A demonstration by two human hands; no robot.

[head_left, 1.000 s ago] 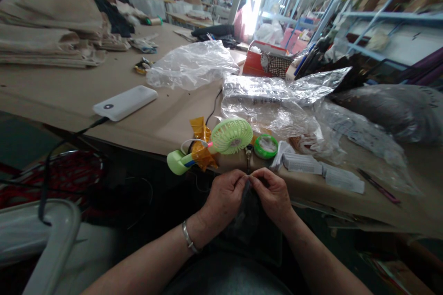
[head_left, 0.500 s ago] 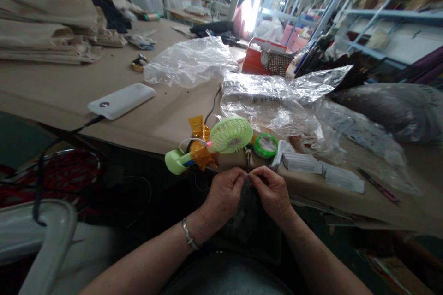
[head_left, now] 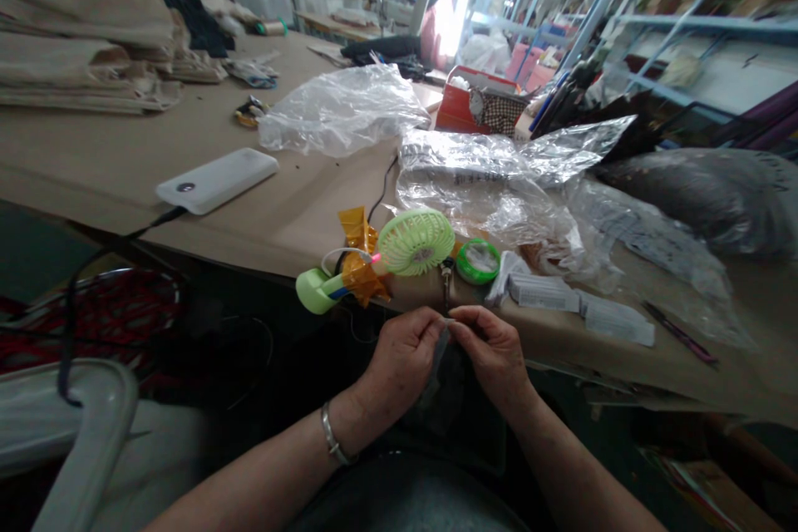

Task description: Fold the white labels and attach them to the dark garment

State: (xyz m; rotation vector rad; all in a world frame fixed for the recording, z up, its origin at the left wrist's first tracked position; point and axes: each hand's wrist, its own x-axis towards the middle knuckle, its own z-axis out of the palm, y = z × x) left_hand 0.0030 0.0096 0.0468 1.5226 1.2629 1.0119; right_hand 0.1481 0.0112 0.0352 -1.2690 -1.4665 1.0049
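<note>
1. At the near edge of the paper-covered cutting table (head_left: 112,166), both hands work just below the edge, over the lap.
2. Left hand (head_left: 405,366) and right hand (head_left: 492,353): fingertips (head_left: 436,319) meet, pinched on the upper end of a dark cloth strip (head_left: 440,362).
3. The strip hangs down between the hands; detail at the pinch is too small to tell.
4. Nearest on the table: a small metal fitting (head_left: 446,283) just above the fingertips, a green mini fan (head_left: 416,242) beside amber tape (head_left: 360,270), and a green tape roll (head_left: 478,261).
5. Farther off: clear plastic bags (head_left: 486,183), printed paper tags (head_left: 542,293), and a white power bank (head_left: 216,180).
6. A metal bangle (head_left: 333,436) circles the left wrist.
</note>
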